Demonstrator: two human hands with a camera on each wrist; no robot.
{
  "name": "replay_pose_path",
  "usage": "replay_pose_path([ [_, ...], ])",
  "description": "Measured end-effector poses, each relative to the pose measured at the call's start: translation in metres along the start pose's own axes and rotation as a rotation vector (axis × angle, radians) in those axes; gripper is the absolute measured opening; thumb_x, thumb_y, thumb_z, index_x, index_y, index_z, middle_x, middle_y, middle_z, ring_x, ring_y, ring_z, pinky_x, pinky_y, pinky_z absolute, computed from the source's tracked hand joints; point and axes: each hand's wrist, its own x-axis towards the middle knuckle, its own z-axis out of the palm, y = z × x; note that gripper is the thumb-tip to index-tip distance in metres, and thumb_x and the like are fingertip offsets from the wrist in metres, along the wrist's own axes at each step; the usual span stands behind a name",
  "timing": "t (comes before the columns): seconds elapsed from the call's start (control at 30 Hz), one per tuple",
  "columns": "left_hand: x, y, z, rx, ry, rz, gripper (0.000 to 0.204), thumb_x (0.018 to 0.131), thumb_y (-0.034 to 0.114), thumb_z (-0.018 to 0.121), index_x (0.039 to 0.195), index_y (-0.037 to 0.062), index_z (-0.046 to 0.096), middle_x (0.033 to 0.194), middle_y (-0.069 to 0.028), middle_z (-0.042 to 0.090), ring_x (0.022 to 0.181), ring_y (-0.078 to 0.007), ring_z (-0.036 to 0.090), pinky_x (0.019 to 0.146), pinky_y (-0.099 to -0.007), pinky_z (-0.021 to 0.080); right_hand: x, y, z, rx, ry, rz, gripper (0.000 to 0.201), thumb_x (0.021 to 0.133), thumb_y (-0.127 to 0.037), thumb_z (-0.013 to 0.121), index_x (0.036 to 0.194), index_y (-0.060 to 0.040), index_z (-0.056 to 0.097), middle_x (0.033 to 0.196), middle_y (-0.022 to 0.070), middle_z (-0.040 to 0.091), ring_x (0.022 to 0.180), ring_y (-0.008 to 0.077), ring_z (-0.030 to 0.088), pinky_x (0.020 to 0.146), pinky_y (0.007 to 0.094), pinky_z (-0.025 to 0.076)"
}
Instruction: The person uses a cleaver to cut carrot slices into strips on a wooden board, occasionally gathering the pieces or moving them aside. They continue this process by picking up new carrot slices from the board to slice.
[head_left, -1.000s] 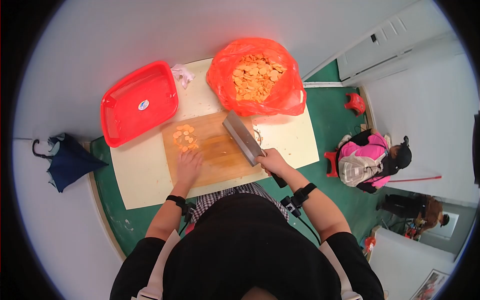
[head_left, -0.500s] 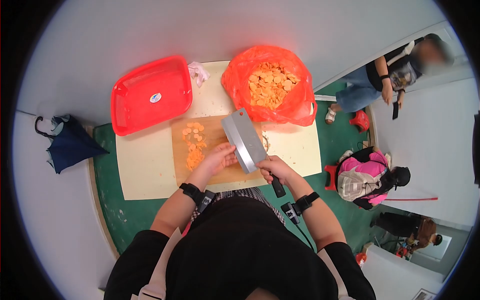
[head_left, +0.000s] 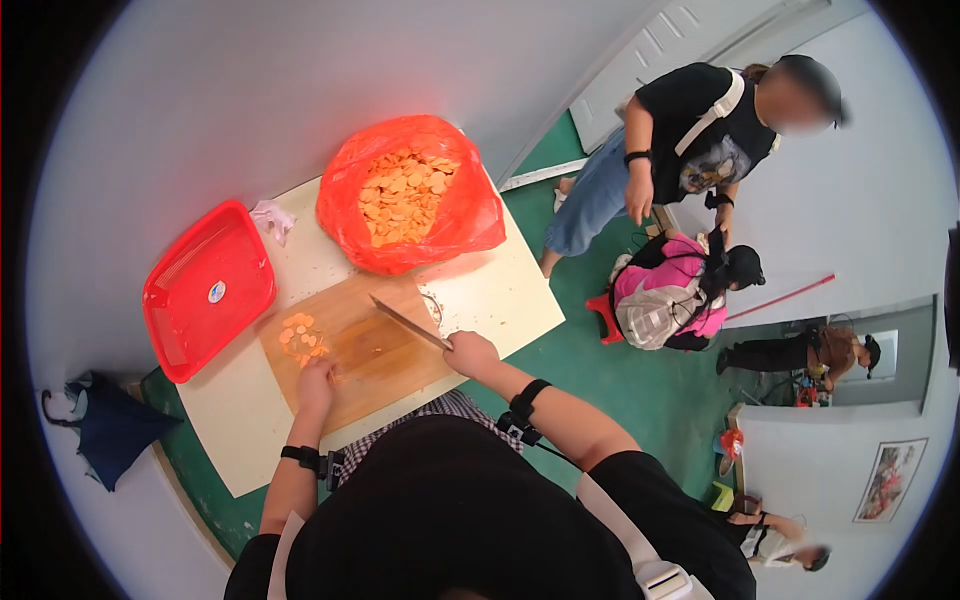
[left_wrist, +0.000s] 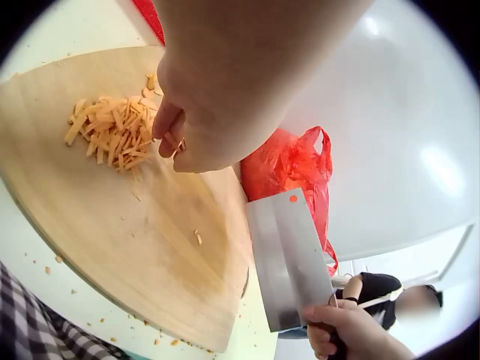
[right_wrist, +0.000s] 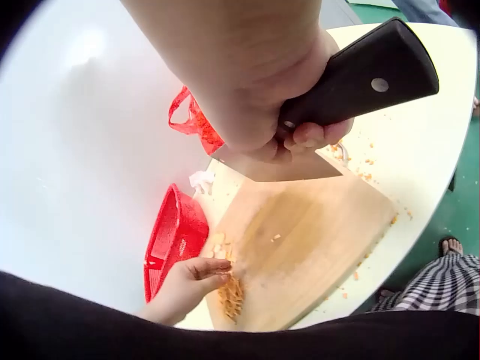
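My right hand grips the black handle of a cleaver, held raised at the right part of the wooden cutting board. The left hand is at the board's left side, fingers bent, with a small orange piece between the fingertips in the left wrist view. Beside those fingers lies a heap of thin orange strips. Round orange slices rest on the board just behind the left hand. A few small bits lie on the bare wood.
A red plastic basket stands at the table's back left, with a pink cloth beside it. Behind the board is a red bag full of orange slices. Several people are at the right, one standing near the table.
The left hand has moved off the cleaver blade, back left to the orange pieces. The cleaver has turned edge-on and away from that hand. The view has turned, showing more of the standing person.
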Motion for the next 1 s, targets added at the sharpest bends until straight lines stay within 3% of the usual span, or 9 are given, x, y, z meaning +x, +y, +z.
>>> replay_pose_path([
  [0.1,0.002,0.008,-0.010,0.115,0.036,-0.049,0.018,0.071,0.003,0.055,0.085,0.0064,0.065,0.084,-0.0142,0.060,0.086,-0.0311,0.057,0.073,-0.0363,0.047,0.003,0.003,0.007,-0.010,0.010,0.012,0.026,0.075,-0.021,0.052,0.091,-0.0047,0.064,0.088,0.0163,0.064,0.083,0.0306,0.062,0.074,0.0399,0.050],
  [0.2,0.008,0.044,-0.022,0.234,-0.142,-0.148,0.015,0.072,0.008,0.055,0.083,0.0057,0.065,0.088,-0.0117,0.060,0.093,-0.0279,0.056,0.083,-0.0394,0.043,0.004,-0.001,0.005,0.004,-0.001,0.034,0.026,0.075,-0.023,0.051,0.087,-0.0044,0.065,0.086,0.0156,0.064,0.081,0.0301,0.062,0.073,0.0400,0.050],
  [0.3,0.018,0.068,-0.015,0.421,-0.226,-0.003,0.024,0.072,0.013,0.057,0.094,0.0065,0.063,0.100,-0.0113,0.057,0.104,-0.0266,0.050,0.095,-0.0442,0.033,0.007,-0.004,0.002,0.034,-0.041,0.065,0.027,0.074,-0.022,0.052,0.088,-0.0028,0.065,0.087,0.0172,0.064,0.082,0.0306,0.063,0.073,0.0403,0.050],
  [0.37,0.019,0.073,0.010,0.404,-0.069,0.185,0.043,0.076,0.023,0.056,0.116,0.0064,0.053,0.124,-0.0115,0.046,0.121,-0.0261,0.036,0.104,-0.0475,0.019,0.008,-0.009,-0.002,0.009,-0.050,0.077,0.026,0.075,-0.020,0.052,0.090,-0.0023,0.064,0.089,0.0177,0.064,0.084,0.0307,0.062,0.075,0.0397,0.050],
  [0.4,0.020,0.080,0.017,0.398,-0.072,0.205,0.043,0.076,0.023,0.056,0.116,0.0064,0.053,0.124,-0.0115,0.046,0.121,-0.0261,0.036,0.104,-0.0475,0.019,0.007,-0.009,-0.004,-0.023,-0.074,0.074,0.026,0.075,-0.018,0.052,0.092,-0.0017,0.064,0.091,0.0183,0.064,0.087,0.0309,0.062,0.076,0.0392,0.050],
  [0.47,0.017,0.085,0.028,0.383,-0.235,0.417,0.060,0.081,0.032,0.052,0.134,0.0079,0.034,0.141,-0.0091,0.029,0.132,-0.0247,0.022,0.108,-0.0454,0.013,0.009,-0.002,-0.005,-0.025,-0.035,0.089,0.027,0.074,-0.019,0.052,0.090,-0.0011,0.064,0.090,0.0193,0.064,0.086,0.0315,0.062,0.076,0.0397,0.050],
  [0.63,0.011,0.047,0.045,0.465,-0.114,0.286,0.062,0.087,0.039,0.041,0.137,0.0056,0.028,0.145,-0.0101,0.022,0.134,-0.0251,0.016,0.109,-0.0456,0.009,0.011,-0.012,-0.010,-0.037,-0.072,0.115,0.027,0.075,-0.020,0.054,0.090,-0.0007,0.064,0.093,0.0185,0.064,0.087,0.0306,0.062,0.076,0.0400,0.050],
  [0.87,-0.005,0.016,0.026,0.463,-0.084,-0.166,0.062,0.089,0.041,0.038,0.137,0.0044,0.026,0.147,-0.0107,0.015,0.137,-0.0252,0.007,0.109,-0.0462,0.004,0.015,-0.004,-0.006,-0.099,-0.095,0.084,0.030,0.074,-0.023,0.053,0.093,-0.0006,0.063,0.090,0.0203,0.064,0.085,0.0313,0.063,0.075,0.0406,0.050],
  [1.0,0.003,0.005,0.006,0.201,0.138,-0.213,0.047,0.085,0.027,0.049,0.123,0.0008,0.044,0.138,-0.0164,0.030,0.129,-0.0306,0.025,0.105,-0.0449,0.019,0.012,-0.011,-0.013,-0.100,-0.097,0.103,0.031,0.075,-0.024,0.053,0.093,-0.0011,0.063,0.089,0.0199,0.064,0.084,0.0316,0.063,0.074,0.0403,0.050],
])
